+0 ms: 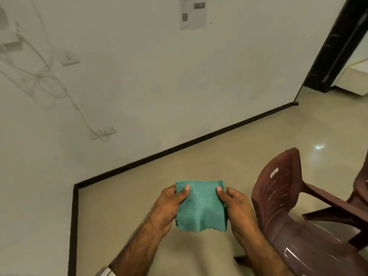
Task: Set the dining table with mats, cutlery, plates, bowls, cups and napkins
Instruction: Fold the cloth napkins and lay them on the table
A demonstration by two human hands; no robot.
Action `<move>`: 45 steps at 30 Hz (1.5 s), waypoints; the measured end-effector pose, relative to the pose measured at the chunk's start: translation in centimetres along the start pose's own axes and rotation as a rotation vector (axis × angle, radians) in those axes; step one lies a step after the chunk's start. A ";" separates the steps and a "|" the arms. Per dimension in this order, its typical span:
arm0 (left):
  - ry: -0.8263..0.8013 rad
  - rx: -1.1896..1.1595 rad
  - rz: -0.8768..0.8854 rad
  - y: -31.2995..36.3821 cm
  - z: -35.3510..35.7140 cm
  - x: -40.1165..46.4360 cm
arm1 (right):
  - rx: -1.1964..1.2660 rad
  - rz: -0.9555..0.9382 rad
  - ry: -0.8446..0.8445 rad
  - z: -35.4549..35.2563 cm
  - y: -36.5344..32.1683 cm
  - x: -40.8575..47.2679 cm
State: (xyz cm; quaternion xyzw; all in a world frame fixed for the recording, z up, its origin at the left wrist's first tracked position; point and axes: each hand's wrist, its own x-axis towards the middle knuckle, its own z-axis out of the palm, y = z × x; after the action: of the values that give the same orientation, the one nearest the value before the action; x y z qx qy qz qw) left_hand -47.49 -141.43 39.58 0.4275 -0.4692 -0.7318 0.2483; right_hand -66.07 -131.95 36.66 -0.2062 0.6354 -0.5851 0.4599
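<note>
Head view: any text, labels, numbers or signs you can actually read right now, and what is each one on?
Nothing is legible in this frame.
Paper sheet on the wall: printed lines, a small picture and what looks like a square code; too blurred to read.
White sticker on the brown plastic chair back: dark marks, too small to read.
Teal napkin, held by the left hand and right hand: no print visible.

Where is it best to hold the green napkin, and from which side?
By its two side edges, one hand from each side, as now: the left hand and right hand pinch the green napkin with thumbs on top. It is limp and sags between them, so a one-sided grip would probably let it droop.
</note>
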 end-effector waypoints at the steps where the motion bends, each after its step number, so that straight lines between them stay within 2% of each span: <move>1: -0.018 0.033 0.002 1.0 -0.2 1.6 | 0.004 0.000 0.019 0.2 -0.5 1.3; 7: -0.111 0.162 -0.044 5.2 1.2 15.3 | 0.106 0.019 0.099 -0.4 -3.3 13.5; 11: -0.099 0.231 -0.063 8.1 3.8 24.7 | 0.209 0.045 0.022 -2.1 -6.4 21.8; 17: -0.106 0.387 -0.019 14.1 8.3 36.5 | 0.167 0.036 0.136 -5.9 -12.2 32.3; 23: -0.212 0.394 -0.063 17.5 13.4 47.0 | 0.183 0.051 0.229 -9.5 -15.9 41.2; 31: -0.423 0.449 -0.108 21.8 20.8 65.2 | 0.288 0.058 0.504 -14.0 -19.6 54.7; 38: -0.608 0.523 -0.175 24.3 29.5 77.6 | 0.344 0.024 0.650 -19.4 -23.3 61.9; 45: -0.760 0.562 -0.218 22.8 43.7 85.4 | 0.397 0.016 0.785 -31.8 -24.1 67.0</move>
State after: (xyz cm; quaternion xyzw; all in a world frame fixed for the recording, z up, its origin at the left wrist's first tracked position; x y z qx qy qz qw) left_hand -129.55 -195.96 35.01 0.2272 -0.6587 -0.7027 -0.1436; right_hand -131.92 -173.46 32.76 0.1290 0.6388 -0.7262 0.2188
